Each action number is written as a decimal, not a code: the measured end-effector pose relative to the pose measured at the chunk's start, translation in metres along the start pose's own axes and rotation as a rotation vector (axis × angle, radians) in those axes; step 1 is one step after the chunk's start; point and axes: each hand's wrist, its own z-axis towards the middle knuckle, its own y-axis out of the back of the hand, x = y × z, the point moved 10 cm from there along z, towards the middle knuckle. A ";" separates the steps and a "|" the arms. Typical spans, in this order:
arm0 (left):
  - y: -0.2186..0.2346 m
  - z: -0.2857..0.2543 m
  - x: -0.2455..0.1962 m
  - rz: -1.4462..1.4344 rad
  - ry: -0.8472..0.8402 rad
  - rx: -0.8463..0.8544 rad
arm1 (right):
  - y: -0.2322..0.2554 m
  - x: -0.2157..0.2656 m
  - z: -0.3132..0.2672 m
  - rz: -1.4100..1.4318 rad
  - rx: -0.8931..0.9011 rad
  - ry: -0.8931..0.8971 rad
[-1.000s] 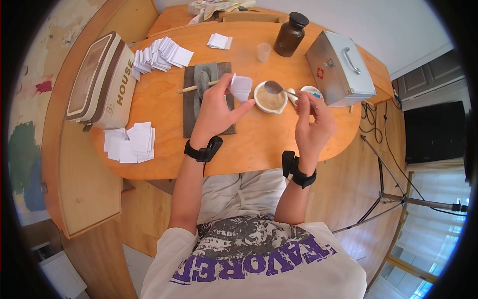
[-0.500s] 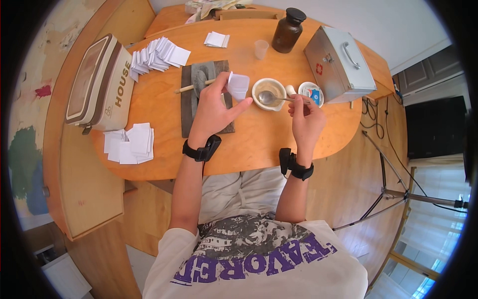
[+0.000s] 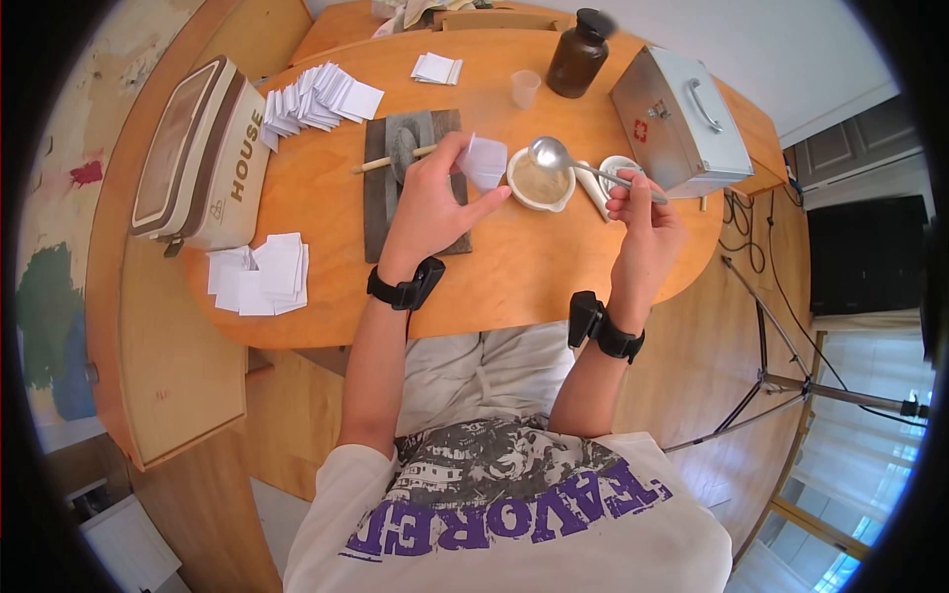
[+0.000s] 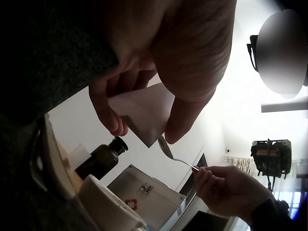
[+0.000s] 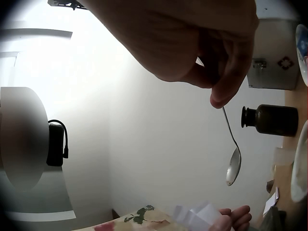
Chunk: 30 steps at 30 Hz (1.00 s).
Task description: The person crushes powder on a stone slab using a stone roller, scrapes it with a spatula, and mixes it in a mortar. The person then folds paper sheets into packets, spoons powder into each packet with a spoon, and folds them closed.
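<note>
My left hand [image 3: 425, 219] holds a small folded white paper pouch [image 3: 483, 163] between thumb and fingers, left of the mortar. In the left wrist view the pouch [image 4: 144, 111] sits in the curl of that hand. A metal spoon [image 3: 549, 153] is pinched by its handle in my right hand [image 3: 645, 232]. Its shiny bowl hangs over the back edge of the white mortar [image 3: 565, 205], which contains tan powder [image 3: 539, 185]. In the right wrist view the spoon bowl [image 5: 234, 167] points down. Right of the mortar lies a white pestle [image 3: 591, 190].
Behind the mortar stand a plastic cup [image 3: 525, 89], a brown bottle [image 3: 578, 61] and a metal first-aid box [image 3: 677, 124]. A white dish [image 3: 619, 161] lies near the box. Left are a dark board [image 3: 381, 222], paper stacks [image 3: 272, 275] and a cream case [image 3: 213, 163].
The spoon dipped into the mortar's powder half a second ago, then rose and moved back above it. My right hand shifted right. The left hand keeps holding the pouch almost in place.
</note>
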 end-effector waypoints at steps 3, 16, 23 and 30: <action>-0.001 0.000 0.000 0.010 0.000 -0.002 | -0.014 0.023 -0.010 0.033 0.021 0.031; 0.001 0.000 -0.004 0.001 0.029 0.007 | -0.064 0.065 -0.050 -0.240 0.152 0.388; 0.001 0.000 0.000 0.001 0.005 0.001 | -0.073 0.081 -0.057 -0.365 0.255 0.693; 0.000 -0.001 0.005 0.024 0.030 0.007 | -0.056 0.071 -0.046 -0.127 0.202 0.556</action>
